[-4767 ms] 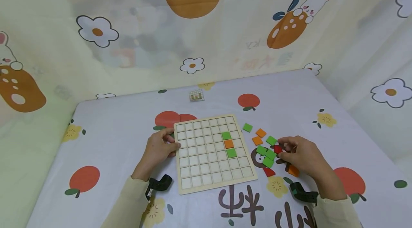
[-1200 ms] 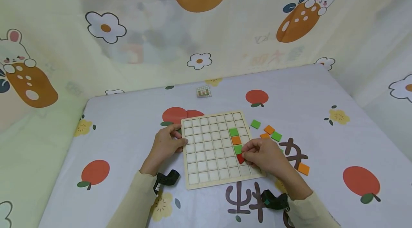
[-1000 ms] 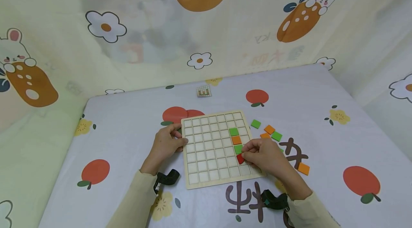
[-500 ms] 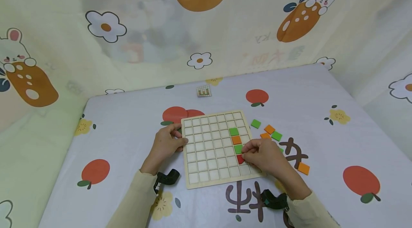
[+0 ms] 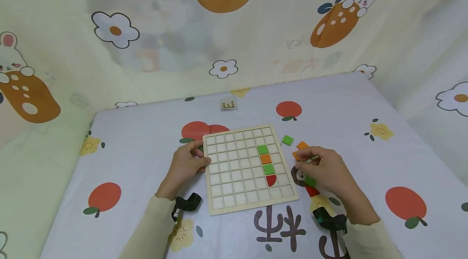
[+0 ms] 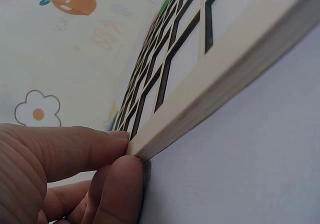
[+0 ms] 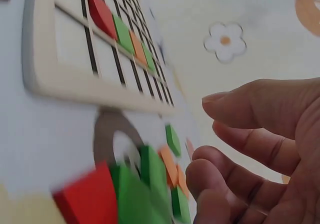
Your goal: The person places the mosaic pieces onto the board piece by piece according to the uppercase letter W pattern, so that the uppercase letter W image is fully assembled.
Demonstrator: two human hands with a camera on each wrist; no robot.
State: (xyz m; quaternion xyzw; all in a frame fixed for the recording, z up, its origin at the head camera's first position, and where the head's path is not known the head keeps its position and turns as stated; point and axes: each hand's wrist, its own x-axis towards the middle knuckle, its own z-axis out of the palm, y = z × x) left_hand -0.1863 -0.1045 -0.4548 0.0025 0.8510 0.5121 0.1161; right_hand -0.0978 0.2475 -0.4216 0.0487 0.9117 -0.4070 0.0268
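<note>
A square wooden grid board (image 5: 234, 178) lies on the table. Its left edge is pinched between the thumb and fingers of my left hand (image 5: 184, 165), seen close in the left wrist view at the board's rim (image 6: 200, 96). One column holds a green tile (image 5: 263, 149), an orange tile (image 5: 265, 159), another green tile and a red rounded piece (image 5: 271, 180). Right of the board, my right hand (image 5: 329, 169) hovers over loose tiles, thumb and fingers apart with nothing between them. Partly hidden below it are green tiles (image 7: 152, 176) and a red tile (image 7: 90, 199).
A loose green tile (image 5: 287, 140) and orange tiles (image 5: 302, 145) lie off the board's right edge. Farther back sits a small card with a grid pattern (image 5: 228, 104). The tablecloth is printed with fruit and flowers, and a patterned curtain (image 5: 164, 80) stands behind.
My right hand carried the red rounded piece from the pile to the board, let go of it in a cell, and moved back right over the tiles. My left hand stays on the edge.
</note>
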